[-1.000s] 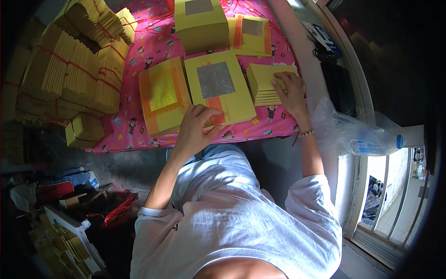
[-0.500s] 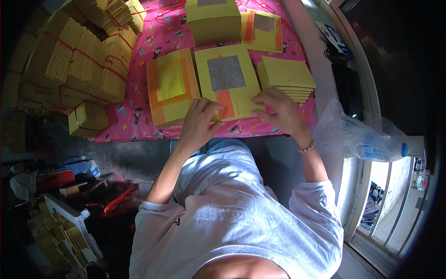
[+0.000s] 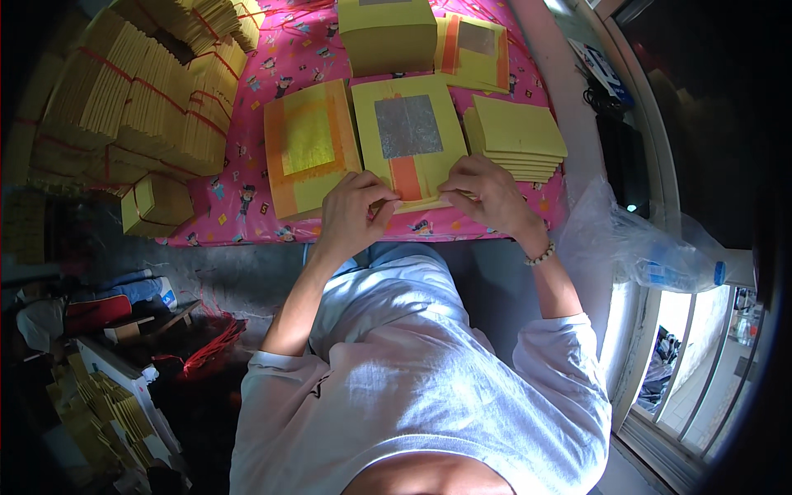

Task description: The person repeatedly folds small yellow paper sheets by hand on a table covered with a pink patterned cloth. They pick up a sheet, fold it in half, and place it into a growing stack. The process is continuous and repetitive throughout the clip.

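Note:
In front of me a pile of yellow paper sheets lies on the table, its top sheet (image 3: 408, 127) bearing a silver-grey square and an orange stripe. My left hand (image 3: 356, 205) pinches this sheet's near edge at the left, thumb against fingertips. At the right part of the same edge, my right hand (image 3: 483, 194) holds it with bent fingers. Between my hands that edge is slightly raised and curled. Left of it rests another yellow pile with a gold square (image 3: 310, 144) and orange bands. Folded yellow papers (image 3: 516, 140) are stacked beside my right hand.
Tied bundles of yellow paper (image 3: 124, 91) fill the table's left side. A tall yellow block (image 3: 388, 45) and more sheets (image 3: 474, 54) sit at the back. The pink patterned cloth (image 3: 239, 198) covers the table. A plastic bag with a bottle (image 3: 672, 268) hangs right, near a barred window.
My right hand has moved inward and its fingers have closed on the sheet's near edge. My left fingers have tightened at that edge, which now curls up a little.

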The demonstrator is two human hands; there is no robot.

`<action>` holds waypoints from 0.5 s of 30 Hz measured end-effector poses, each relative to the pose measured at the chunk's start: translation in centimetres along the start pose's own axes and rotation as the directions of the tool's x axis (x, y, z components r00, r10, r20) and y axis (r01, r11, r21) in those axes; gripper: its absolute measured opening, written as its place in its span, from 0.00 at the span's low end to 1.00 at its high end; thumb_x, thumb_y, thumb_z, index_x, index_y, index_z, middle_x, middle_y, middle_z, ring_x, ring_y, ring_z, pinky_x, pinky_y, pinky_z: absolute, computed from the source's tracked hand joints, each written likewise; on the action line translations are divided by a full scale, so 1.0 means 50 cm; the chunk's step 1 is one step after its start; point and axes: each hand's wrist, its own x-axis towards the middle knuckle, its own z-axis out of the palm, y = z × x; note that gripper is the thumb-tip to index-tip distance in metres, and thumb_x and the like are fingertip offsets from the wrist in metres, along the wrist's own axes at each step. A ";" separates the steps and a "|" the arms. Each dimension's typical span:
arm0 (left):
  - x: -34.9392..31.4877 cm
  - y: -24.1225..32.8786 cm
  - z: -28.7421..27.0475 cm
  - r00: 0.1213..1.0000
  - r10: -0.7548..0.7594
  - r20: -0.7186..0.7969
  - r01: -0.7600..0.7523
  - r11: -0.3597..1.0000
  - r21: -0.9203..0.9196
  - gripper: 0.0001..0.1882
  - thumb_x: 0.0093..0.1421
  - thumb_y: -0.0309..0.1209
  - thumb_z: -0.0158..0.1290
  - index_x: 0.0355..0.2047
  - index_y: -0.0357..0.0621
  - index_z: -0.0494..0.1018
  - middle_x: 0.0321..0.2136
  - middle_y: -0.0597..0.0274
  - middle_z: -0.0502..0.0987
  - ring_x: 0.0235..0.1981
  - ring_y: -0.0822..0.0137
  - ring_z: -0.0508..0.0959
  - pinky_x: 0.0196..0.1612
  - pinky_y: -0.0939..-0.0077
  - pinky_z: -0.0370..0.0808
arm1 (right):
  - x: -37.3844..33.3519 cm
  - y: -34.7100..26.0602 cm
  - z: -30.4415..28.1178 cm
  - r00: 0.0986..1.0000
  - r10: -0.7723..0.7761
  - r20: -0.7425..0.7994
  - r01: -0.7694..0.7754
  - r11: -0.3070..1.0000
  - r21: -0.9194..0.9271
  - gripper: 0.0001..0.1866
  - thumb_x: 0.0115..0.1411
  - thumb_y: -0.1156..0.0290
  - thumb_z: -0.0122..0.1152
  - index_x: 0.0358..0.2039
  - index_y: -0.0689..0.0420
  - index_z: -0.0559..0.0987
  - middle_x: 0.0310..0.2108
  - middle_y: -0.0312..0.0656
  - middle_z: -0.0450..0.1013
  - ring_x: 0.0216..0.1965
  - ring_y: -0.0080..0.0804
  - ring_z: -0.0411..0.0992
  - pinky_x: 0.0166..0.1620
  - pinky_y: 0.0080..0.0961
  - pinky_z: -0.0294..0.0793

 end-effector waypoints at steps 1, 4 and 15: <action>0.000 0.001 0.000 0.999 -0.031 0.010 0.032 0.999 -0.013 0.04 0.49 0.29 0.61 0.25 0.45 0.80 0.25 0.64 0.76 0.28 0.62 0.74 0.31 0.69 0.71 | 0.001 0.000 0.000 1.000 0.007 0.000 -0.007 1.000 0.006 0.04 0.49 0.70 0.65 0.27 0.54 0.80 0.28 0.37 0.71 0.34 0.37 0.70 0.36 0.33 0.72; -0.001 0.001 0.006 0.997 -0.081 -0.011 0.080 0.995 -0.059 0.04 0.49 0.30 0.61 0.24 0.44 0.80 0.25 0.65 0.76 0.28 0.62 0.74 0.30 0.68 0.71 | 0.002 -0.002 -0.001 1.000 0.020 -0.001 -0.020 1.000 0.022 0.04 0.49 0.71 0.65 0.27 0.55 0.81 0.28 0.38 0.71 0.33 0.37 0.71 0.35 0.32 0.72; 0.005 -0.002 0.007 0.996 -0.082 -0.039 0.079 0.995 -0.063 0.04 0.47 0.29 0.62 0.24 0.43 0.80 0.24 0.65 0.76 0.27 0.65 0.74 0.28 0.72 0.70 | 0.004 0.001 0.000 1.000 0.026 -0.011 -0.025 0.999 0.046 0.05 0.49 0.73 0.67 0.27 0.56 0.81 0.27 0.40 0.72 0.32 0.37 0.72 0.35 0.32 0.71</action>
